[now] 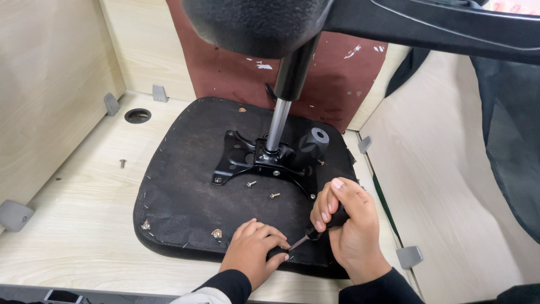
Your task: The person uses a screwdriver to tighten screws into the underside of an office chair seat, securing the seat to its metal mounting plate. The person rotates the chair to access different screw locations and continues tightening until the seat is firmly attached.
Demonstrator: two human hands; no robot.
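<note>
— Where are we, then?

— Low in the frame, right of centre. Our right hand (350, 224) has its grip wrapped tight round the black handle of the screwdriver (315, 232), and the thin shaft slants down and left to the near edge of the upturned seat cushion (180, 208). Our left hand (256, 250) lies flat on the black fabric there, its fingers pressed together right at the tip, seemingly steadying whatever the blade meets (the fingers hide the spot, so we cannot tell if a screw sits under it).

— How do we do this part well?

— In our judgement, we should bring the shaft more upright and square to the fastener, because at this slant the blade would likely skid onto the fabric or our fingertips. We press down while turning, and keep the left fingers beside the tip rather than ahead of it.

— And the rest?

— Mid-frame, the black metal mounting plate (247, 160) sits on the seat underside with the chrome gas cylinder (277, 125) rising from it toward the top of the frame. Two loose screws (251, 183) lie on the fabric just below the plate; another screw (122, 163) rests at the left on the pale wooden tabletop (84, 225). We should mind not to nudge them away.
</note>
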